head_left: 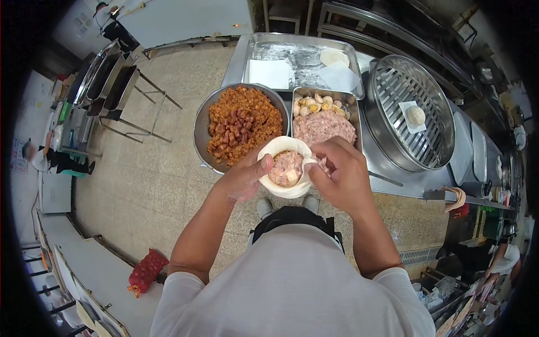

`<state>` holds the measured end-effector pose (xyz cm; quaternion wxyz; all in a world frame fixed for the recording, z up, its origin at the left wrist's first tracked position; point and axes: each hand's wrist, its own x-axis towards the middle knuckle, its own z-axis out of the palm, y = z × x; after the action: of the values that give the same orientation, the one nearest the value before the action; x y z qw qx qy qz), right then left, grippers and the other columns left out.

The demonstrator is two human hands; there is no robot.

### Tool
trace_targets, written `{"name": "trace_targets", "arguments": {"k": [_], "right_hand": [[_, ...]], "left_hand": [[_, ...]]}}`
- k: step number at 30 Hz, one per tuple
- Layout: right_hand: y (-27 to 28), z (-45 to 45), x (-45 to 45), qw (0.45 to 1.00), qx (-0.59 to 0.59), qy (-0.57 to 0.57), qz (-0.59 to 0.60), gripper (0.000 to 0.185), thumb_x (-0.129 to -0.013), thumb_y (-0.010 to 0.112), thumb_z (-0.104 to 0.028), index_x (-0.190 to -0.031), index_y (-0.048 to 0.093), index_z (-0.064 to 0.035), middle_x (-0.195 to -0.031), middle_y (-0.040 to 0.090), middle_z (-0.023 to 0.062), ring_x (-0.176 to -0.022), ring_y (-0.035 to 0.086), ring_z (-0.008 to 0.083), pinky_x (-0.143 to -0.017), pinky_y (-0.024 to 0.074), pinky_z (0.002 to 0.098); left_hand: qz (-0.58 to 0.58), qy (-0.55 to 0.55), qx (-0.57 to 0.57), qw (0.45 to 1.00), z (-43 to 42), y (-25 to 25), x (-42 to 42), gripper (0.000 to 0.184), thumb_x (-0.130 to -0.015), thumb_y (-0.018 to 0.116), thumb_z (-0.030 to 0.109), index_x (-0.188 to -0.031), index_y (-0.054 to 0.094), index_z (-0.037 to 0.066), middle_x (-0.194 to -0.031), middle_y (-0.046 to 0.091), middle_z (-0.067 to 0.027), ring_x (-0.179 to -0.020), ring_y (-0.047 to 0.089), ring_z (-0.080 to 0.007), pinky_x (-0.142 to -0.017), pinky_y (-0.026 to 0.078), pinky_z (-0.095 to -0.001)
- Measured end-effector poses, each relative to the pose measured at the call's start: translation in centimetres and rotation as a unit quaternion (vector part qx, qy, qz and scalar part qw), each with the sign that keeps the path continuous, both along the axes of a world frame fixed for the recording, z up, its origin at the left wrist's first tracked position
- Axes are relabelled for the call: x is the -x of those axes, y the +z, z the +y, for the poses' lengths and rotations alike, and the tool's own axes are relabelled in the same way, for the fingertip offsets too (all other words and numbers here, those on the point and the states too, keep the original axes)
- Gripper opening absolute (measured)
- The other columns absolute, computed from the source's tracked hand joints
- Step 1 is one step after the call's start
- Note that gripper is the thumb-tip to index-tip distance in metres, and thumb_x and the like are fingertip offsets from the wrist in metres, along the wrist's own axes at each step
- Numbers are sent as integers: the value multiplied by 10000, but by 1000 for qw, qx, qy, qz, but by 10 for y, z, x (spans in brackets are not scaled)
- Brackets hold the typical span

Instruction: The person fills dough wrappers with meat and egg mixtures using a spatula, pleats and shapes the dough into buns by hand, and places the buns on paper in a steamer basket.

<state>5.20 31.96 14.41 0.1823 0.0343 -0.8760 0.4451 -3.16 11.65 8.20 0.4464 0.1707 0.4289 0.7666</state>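
A round of dough [287,192] holds pink meat filling [287,167] in its open middle. My left hand [247,175] cups the dough's left side, thumb on the rim. My right hand [340,175] pinches the rim at the right. Just beyond my hands, a steel tray holds minced meat [324,128] and pieces of egg [318,104]. To the left stands a metal bowl [201,133] of reddish-brown filling [244,121].
A floured tray [306,38] with white paper [269,74] and a flat dough round [334,58] lies behind. At right, a steamer [387,106] holds one bun [415,115] on paper. People stand at far left [42,157] and far right [505,258].
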Motion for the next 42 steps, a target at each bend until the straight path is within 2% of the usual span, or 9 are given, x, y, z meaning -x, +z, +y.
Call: {"name": "trace_targets", "arguments": {"k": [6, 14, 27, 29, 32, 35, 36, 39, 42], "right_hand": [[-10, 7, 2, 999, 10, 36, -16, 98, -751, 658, -25, -835, 635, 20, -715, 560, 103, -560, 523, 206, -531, 420, 327], [-21, 11, -5, 997, -48, 49, 18, 72, -760, 660, -31, -796, 626, 20, -725, 579, 109, -573, 560, 213, -525, 423, 339], [-26, 9, -4, 996, -81, 40, 7, 67, -757, 667, -22, -776, 615, 17, -718, 593, 128, -578, 568, 243, -531, 437, 344], [-24, 9, -5, 995, -90, 42, -1, 66, -751, 664, -21, -785, 623, 19, -709, 589, 132, -578, 569, 253, -535, 438, 347], [-15, 4, -3, 999, -38, 14, 5, 94, -744, 671, -29, -819, 642, 19, -723, 589, 121, -575, 564, 234, -538, 437, 343], [-8, 2, 1, 1000, -19, -25, -2, 125, -743, 677, -34, -856, 657, 17, -742, 590, 112, -576, 556, 215, -538, 433, 335], [-10, 4, 3, 1000, -12, -2, -21, 126, -741, 681, -38, -851, 652, 15, -750, 590, 107, -577, 552, 204, -536, 430, 333], [-16, 6, 4, 999, -9, 22, -38, 117, -741, 678, -47, -835, 639, 11, -745, 585, 108, -580, 551, 208, -535, 427, 337], [-22, 4, 3, 1000, -11, 15, -16, 91, -748, 657, -55, -794, 619, 14, -712, 574, 127, -586, 558, 250, -540, 428, 362]], "left_hand": [[-12, -23, 11, 1000, -1, -1, 4, 887, -850, 682, 564, -1470, 345, 25, -1376, 502, -116, -1303, 471, -211, -1104, 379, -379], [4, -8, 95, 995, 0, 5, 2, 716, -904, 697, 408, -1461, 391, 78, -1265, 575, -86, -1117, 586, -149, -758, 550, -275], [34, -39, 162, 985, 7, 9, 8, 686, -882, 720, 371, -1418, 440, 47, -1270, 583, -104, -1161, 568, -177, -926, 506, -329], [76, -31, 152, 985, 8, 4, 7, 666, -875, 715, 435, -1390, 489, 79, -1059, 638, -38, -884, 609, -85, -551, 475, -223], [95, -16, 150, 984, 11, 7, 6, 636, -873, 714, 432, -1369, 510, 91, -1012, 638, -20, -803, 602, -66, -466, 409, -197], [61, -52, 160, 984, 8, 9, 12, 690, -843, 760, 357, -1396, 474, 59, -1259, 588, -87, -1154, 566, -170, -959, 478, -332], [62, -53, 160, 984, 8, 9, 11, 690, -843, 760, 357, -1396, 474, 59, -1259, 588, -87, -1154, 566, -170, -959, 478, -332], [141, -44, 137, 979, 9, 7, 12, 613, -912, 655, 480, -1363, 518, 89, -985, 636, -21, -781, 591, -55, -463, 400, -188], [142, -73, 159, 974, 9, -1, 17, 702, -929, 519, 639, -1360, 521, 85, -1029, 660, -48, -813, 634, -105, -555, 492, -228]]}}
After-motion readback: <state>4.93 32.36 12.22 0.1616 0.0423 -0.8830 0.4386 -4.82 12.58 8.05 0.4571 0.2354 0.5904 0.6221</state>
